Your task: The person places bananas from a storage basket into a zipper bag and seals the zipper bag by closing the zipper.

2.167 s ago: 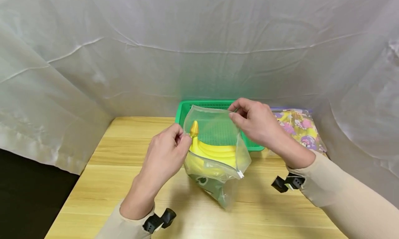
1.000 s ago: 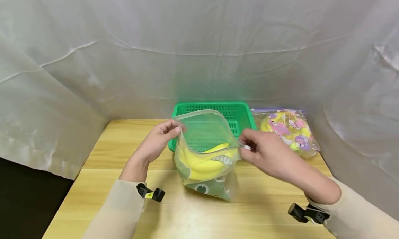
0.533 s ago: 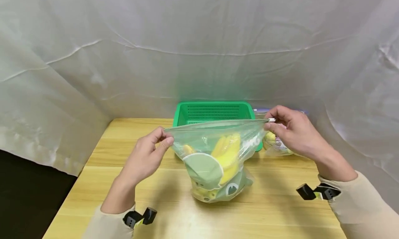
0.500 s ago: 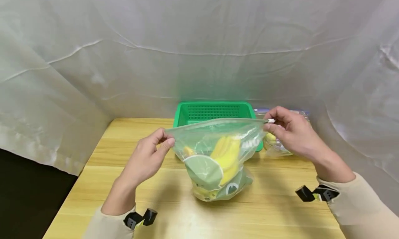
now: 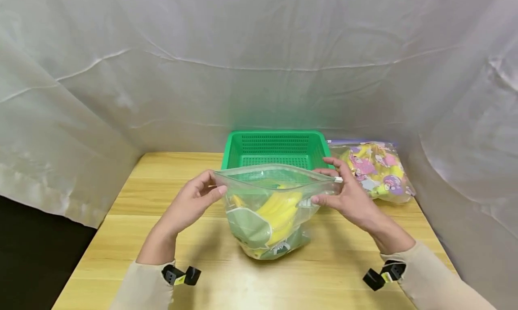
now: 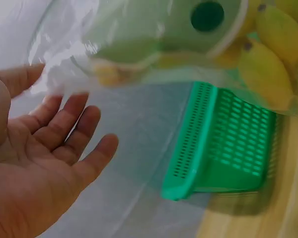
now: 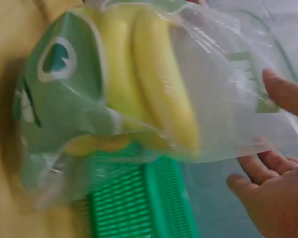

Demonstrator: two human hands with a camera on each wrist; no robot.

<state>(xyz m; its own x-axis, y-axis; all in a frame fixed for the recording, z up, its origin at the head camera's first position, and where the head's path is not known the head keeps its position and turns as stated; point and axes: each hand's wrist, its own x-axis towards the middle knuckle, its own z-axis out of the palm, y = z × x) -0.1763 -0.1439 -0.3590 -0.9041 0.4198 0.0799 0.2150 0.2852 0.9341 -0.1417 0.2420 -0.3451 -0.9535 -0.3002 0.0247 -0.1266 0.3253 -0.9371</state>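
A clear zip bag printed with a green cartoon face stands upright in front of me, its mouth parted. Inside lies a bunch of bananas, also seen as yellow bananas in the right wrist view. My left hand holds the bag's upper left corner, thumb in front and fingers behind. At the upper right corner, beside the white slider, my right hand has its fingers spread, with the thumb touching the bag's front. Whether the bag's base touches the table cannot be told.
Behind the bag sits a green plastic basket against the grey cloth backdrop. To its right lies a second zip bag with pink and purple prints and yellow contents. The wooden table ends at a dark area on the left.
The bag's mouth, pulled straight and taut half a second ago, now bows apart. My right hand has moved left and down, loosening its pinch at the slider corner. The left hand keeps its corner.
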